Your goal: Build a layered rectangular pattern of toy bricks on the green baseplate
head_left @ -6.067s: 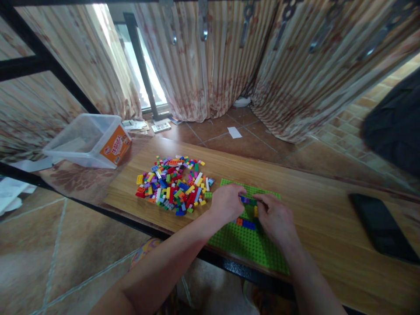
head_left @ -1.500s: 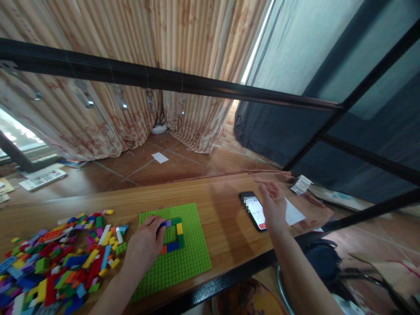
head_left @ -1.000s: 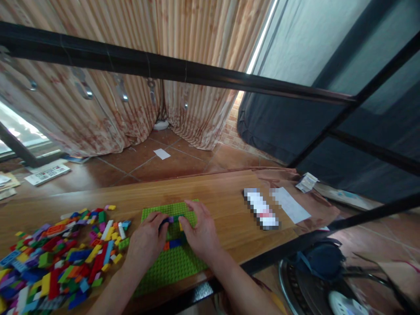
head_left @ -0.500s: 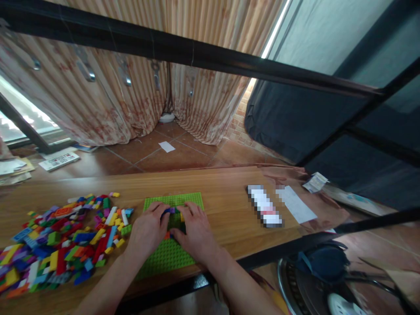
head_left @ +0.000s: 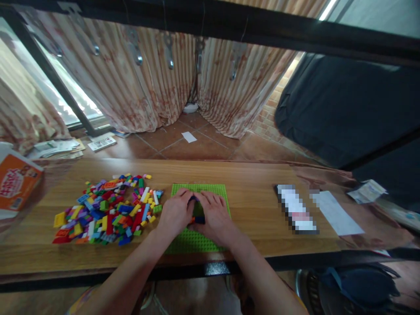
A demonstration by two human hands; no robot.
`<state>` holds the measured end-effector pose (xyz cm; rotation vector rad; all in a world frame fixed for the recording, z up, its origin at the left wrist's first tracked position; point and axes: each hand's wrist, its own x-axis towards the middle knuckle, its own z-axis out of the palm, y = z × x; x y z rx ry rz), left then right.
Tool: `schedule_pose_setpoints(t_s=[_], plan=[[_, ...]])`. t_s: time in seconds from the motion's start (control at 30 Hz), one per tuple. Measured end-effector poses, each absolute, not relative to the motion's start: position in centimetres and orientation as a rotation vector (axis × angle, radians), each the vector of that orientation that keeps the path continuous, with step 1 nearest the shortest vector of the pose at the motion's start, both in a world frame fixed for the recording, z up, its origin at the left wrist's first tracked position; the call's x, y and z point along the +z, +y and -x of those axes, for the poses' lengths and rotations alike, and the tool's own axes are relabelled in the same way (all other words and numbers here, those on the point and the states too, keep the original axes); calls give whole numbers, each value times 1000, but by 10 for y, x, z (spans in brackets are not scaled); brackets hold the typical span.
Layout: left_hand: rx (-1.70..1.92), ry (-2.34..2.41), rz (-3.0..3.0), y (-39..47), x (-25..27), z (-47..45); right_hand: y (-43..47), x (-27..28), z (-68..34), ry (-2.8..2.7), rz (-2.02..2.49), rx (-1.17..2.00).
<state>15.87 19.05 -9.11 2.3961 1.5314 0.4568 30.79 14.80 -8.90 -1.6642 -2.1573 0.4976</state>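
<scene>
A green studded baseplate lies on the wooden table under both hands. Over its left half, my left hand curls its fingers against a few joined toy bricks. From the other side my right hand closes on the same bricks, thumb low and fingers along the top. Dark blue and orange show in the gap between the hands, with a bit of purple near the fingertips. My fingers hide most of this small build. Left of the plate spreads a pile of loose, many-coloured bricks.
A phone, blurred out, and a white paper sheet lie to the right. Beyond the far left end stands an orange and white box. A dark metal bar with hanging hooks crosses above the table.
The camera has turned left, so everything sits further right in view and the orange box has appeared. My hands stay on the bricks; my right fingers now cover a yellow piece that showed before.
</scene>
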Motion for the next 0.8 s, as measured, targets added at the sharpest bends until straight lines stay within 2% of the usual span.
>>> schedule_pose_setpoints(t_s=[0.8], plan=[[797,1427,-2335,188,-104,-161,156,-93,-324,-2209,1563,487]])
